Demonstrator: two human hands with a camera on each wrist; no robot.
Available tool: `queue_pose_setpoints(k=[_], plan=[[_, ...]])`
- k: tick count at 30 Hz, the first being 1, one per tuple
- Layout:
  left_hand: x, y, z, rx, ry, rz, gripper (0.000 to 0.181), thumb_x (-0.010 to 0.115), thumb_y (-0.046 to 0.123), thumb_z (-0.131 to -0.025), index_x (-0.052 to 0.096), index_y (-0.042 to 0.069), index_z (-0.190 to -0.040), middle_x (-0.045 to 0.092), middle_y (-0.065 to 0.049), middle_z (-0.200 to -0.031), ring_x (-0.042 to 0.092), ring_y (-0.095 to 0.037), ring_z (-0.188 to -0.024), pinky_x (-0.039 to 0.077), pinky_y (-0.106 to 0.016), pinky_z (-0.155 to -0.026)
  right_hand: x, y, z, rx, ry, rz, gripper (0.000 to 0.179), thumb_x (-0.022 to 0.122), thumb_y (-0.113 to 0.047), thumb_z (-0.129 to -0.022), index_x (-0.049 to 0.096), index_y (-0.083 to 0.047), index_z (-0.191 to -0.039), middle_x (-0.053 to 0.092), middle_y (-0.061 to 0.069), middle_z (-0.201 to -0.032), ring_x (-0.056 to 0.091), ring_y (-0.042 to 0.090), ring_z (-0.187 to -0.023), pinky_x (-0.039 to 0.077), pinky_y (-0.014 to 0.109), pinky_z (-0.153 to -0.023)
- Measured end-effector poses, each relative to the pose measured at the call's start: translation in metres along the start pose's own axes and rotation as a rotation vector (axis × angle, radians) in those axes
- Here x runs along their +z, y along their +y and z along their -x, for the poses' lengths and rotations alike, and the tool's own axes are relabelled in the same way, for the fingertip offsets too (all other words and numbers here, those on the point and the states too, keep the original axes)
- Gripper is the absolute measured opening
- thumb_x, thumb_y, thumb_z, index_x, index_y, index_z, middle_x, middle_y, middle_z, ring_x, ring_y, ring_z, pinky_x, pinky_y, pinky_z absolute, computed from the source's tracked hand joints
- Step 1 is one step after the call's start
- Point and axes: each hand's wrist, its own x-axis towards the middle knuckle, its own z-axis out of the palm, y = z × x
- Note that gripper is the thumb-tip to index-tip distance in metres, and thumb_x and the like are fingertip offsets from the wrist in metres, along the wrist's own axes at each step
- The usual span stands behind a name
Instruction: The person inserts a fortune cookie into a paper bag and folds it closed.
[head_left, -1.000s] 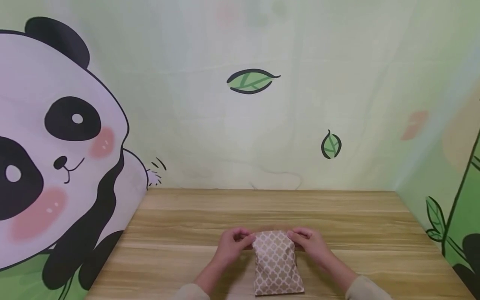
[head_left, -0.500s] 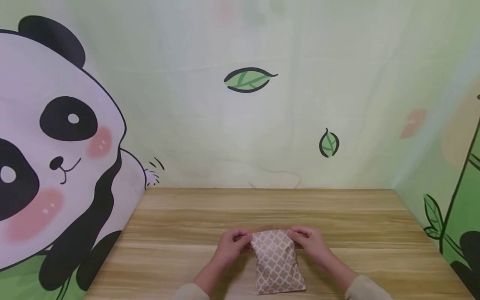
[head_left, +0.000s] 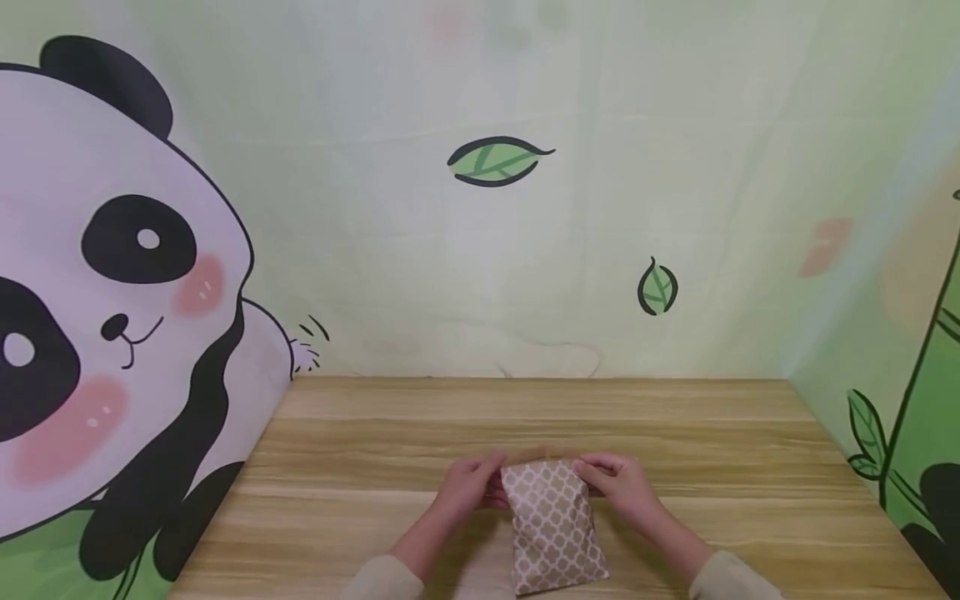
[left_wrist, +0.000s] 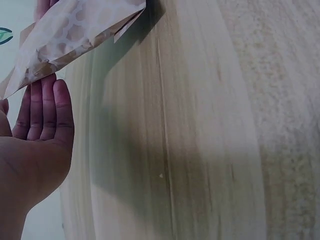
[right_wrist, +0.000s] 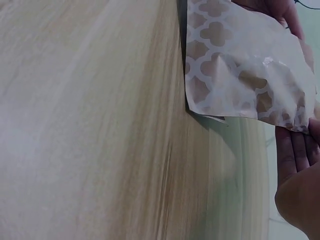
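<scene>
A small tan paper bag (head_left: 557,529) with a white lattice print lies low in the middle of the head view, its lower end toward the person. A plain brown flap (head_left: 546,453) shows along its far edge. My left hand (head_left: 467,485) holds the bag's far left corner, thumb up by the flap. In the left wrist view, its fingers (left_wrist: 49,112) reach under the bag (left_wrist: 80,30). The far right corner is pinched by my right hand (head_left: 619,483). In the right wrist view, fingers (right_wrist: 286,152) pass beneath the bag's creased edge.
The bag is over a wood-grain table (head_left: 360,433). Behind the table's far edge rises a pale green backdrop (head_left: 360,250) with printed leaves. A large printed panda (head_left: 135,275) covers the left side, with green plant shapes on the right.
My left thumb has moved up from the bag's corner toward the flap, and more of the brown flap shows. The bag has turned slightly. The right hand keeps its pinch.
</scene>
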Motion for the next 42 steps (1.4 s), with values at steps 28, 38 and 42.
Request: queue_pose_setpoints(k=[28, 38, 42], plan=[[-0.015, 0.008, 0.007, 0.174, -0.148, -0.170, 0.021, 0.072, 0.007, -0.101, 0.074, -0.013, -0.103, 0.079, -0.018, -0.092, 0.075, -0.016, -0.074, 0.067, -0.040, -0.077, -0.005, 0.003, 0.000, 0.009, -0.094, 0.012, 0.033, 0.063, -0.008, -0.106, 0.066, 0.019, -0.125, 0.078, 0.018, -0.111, 0.076, 0.012, -0.091, 0.064, 0.028, -0.084], [-0.015, 0.010, 0.007, 0.168, -0.149, -0.191, 0.021, 0.071, 0.007, -0.102, 0.073, -0.014, -0.102, 0.078, -0.020, -0.092, 0.074, -0.017, -0.074, 0.067, -0.044, -0.078, -0.011, -0.009, -0.013, 0.128, -0.218, -0.022, 0.062, 0.047, -0.042, -0.114, 0.065, 0.016, -0.130, 0.078, 0.011, -0.104, 0.076, 0.017, -0.092, 0.063, 0.031, -0.087], [-0.015, 0.009, 0.006, 0.171, -0.143, -0.201, 0.021, 0.072, 0.008, -0.102, 0.073, -0.014, -0.101, 0.078, -0.020, -0.092, 0.075, -0.019, -0.075, 0.067, -0.044, -0.078, -0.006, -0.014, -0.018, 0.078, -0.293, 0.086, 0.054, 0.057, -0.037, -0.112, 0.068, 0.013, -0.129, 0.078, 0.016, -0.115, 0.077, 0.020, -0.097, 0.063, 0.032, -0.087]])
